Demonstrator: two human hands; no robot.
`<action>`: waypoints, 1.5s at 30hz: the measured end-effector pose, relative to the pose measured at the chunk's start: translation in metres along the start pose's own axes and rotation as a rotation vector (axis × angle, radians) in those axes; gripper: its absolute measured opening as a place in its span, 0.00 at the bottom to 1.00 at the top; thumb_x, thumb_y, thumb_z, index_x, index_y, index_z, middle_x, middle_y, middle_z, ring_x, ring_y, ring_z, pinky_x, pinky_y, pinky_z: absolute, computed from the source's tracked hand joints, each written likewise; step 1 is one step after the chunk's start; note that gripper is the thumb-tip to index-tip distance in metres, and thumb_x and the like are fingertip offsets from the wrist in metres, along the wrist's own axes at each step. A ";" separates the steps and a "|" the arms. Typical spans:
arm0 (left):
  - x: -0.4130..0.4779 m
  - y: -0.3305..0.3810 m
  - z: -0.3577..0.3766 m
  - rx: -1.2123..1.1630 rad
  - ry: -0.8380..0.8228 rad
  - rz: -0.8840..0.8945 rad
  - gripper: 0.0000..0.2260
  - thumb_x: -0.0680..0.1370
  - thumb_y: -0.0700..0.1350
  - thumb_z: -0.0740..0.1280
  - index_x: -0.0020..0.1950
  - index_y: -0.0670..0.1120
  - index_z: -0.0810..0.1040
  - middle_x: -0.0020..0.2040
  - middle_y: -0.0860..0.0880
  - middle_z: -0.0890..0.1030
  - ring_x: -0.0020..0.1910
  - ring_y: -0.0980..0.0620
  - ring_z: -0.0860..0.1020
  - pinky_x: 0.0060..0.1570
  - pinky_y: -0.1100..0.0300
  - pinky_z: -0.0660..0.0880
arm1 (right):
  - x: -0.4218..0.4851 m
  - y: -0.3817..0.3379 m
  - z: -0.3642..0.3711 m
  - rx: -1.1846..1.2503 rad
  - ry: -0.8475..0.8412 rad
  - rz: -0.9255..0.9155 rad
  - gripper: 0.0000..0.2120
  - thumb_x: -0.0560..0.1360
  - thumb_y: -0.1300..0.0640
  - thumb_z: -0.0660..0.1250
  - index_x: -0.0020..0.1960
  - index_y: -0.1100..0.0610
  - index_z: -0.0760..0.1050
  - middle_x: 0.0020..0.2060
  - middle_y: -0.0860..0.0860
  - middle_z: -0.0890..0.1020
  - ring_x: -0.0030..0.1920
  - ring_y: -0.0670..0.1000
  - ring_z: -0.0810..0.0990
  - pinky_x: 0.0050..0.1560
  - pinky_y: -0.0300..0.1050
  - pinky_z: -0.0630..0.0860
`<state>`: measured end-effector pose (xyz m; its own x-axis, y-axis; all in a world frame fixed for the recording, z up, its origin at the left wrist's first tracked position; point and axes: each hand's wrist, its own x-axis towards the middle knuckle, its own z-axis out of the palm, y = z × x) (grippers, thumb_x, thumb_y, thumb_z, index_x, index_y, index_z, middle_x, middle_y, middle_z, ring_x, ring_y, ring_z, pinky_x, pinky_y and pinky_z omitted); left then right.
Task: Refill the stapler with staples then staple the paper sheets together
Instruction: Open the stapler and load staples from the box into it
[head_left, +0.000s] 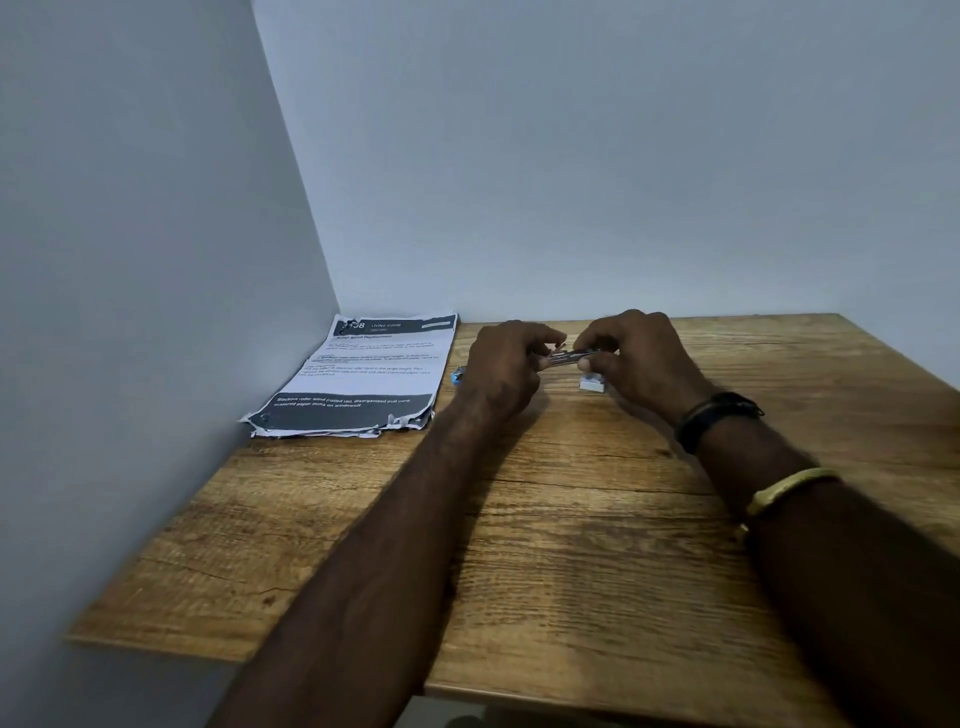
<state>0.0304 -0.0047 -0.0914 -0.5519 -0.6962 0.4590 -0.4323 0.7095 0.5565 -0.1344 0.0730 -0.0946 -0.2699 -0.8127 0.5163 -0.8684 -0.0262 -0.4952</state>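
Staple strip (569, 357) | pinched between both hands' fingers (589, 345) | above table (571, 519)

The rectangular wooden table (571, 519) shows a warm brown grain pattern with darker streaks. At the table's far left corner, the stack of white paper sheets (358, 374) carries black text between dark grey bands at top and bottom. Right of the stack lies a small blue object (457, 375). Farther right sits a small white box (592, 385). The walls (571, 156) behind the table are plain pale blue-grey.
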 end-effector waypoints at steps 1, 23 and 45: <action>0.000 0.001 0.000 0.046 -0.014 0.018 0.21 0.74 0.30 0.70 0.63 0.47 0.84 0.54 0.44 0.85 0.52 0.49 0.83 0.54 0.59 0.79 | 0.000 0.000 0.000 0.003 0.010 -0.001 0.05 0.73 0.59 0.77 0.49 0.54 0.87 0.40 0.48 0.84 0.43 0.49 0.80 0.47 0.41 0.71; 0.000 -0.002 0.002 0.173 -0.023 -0.032 0.09 0.80 0.46 0.69 0.60 0.50 0.82 0.51 0.46 0.85 0.51 0.46 0.81 0.48 0.55 0.75 | 0.002 0.000 -0.008 0.355 0.068 0.176 0.10 0.69 0.66 0.79 0.49 0.58 0.87 0.42 0.54 0.86 0.44 0.49 0.83 0.42 0.36 0.77; 0.003 -0.003 -0.024 -0.749 -0.139 -0.212 0.11 0.75 0.35 0.74 0.57 0.35 0.82 0.42 0.41 0.83 0.40 0.46 0.82 0.41 0.58 0.82 | 0.007 0.006 -0.002 0.507 0.066 0.352 0.13 0.70 0.73 0.75 0.47 0.58 0.86 0.46 0.55 0.86 0.43 0.48 0.84 0.36 0.32 0.78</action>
<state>0.0466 -0.0115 -0.0749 -0.6172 -0.7532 0.2275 0.0295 0.2668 0.9633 -0.1423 0.0685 -0.0926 -0.5437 -0.7855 0.2957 -0.4214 -0.0491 -0.9055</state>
